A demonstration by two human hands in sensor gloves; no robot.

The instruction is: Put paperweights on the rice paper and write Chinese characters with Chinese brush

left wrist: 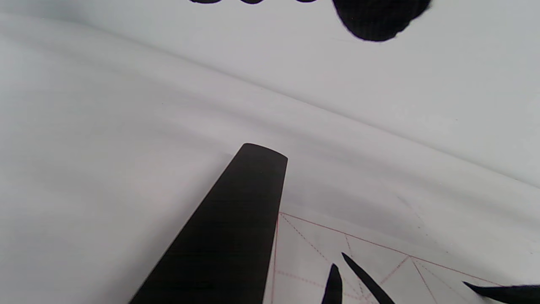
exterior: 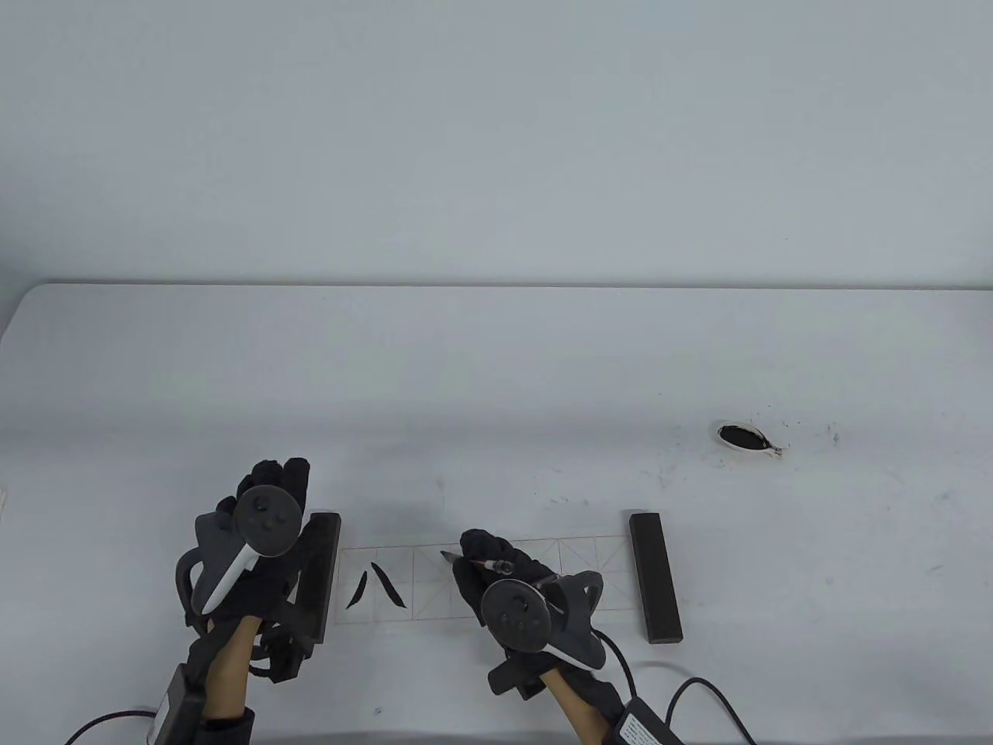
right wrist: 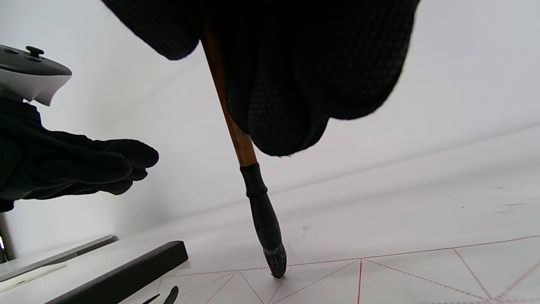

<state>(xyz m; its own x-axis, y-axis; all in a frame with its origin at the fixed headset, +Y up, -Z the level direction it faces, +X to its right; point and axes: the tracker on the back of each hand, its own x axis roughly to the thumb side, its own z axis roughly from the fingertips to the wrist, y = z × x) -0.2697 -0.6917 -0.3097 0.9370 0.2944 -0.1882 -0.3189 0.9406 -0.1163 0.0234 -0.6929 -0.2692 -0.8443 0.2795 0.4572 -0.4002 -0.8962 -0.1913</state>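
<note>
A strip of gridded rice paper (exterior: 589,574) lies near the table's front edge, with a dark paperweight (exterior: 322,574) on its left end and another paperweight (exterior: 655,578) at its right end. Two black strokes (exterior: 376,586) fill the leftmost cell. My right hand (exterior: 485,555) grips the brown-handled brush (right wrist: 261,211). Its wet tip (right wrist: 276,264) touches the paper at the top of the second cell. My left hand (exterior: 279,477) hovers with straight fingers over the left paperweight (right wrist: 126,270) without touching it.
A small white dish of black ink (exterior: 741,437) sits at the right, with ink specks around it. Glove cables (exterior: 698,691) trail off the front edge. The white tabletop (exterior: 496,372) stretches far behind the paper.
</note>
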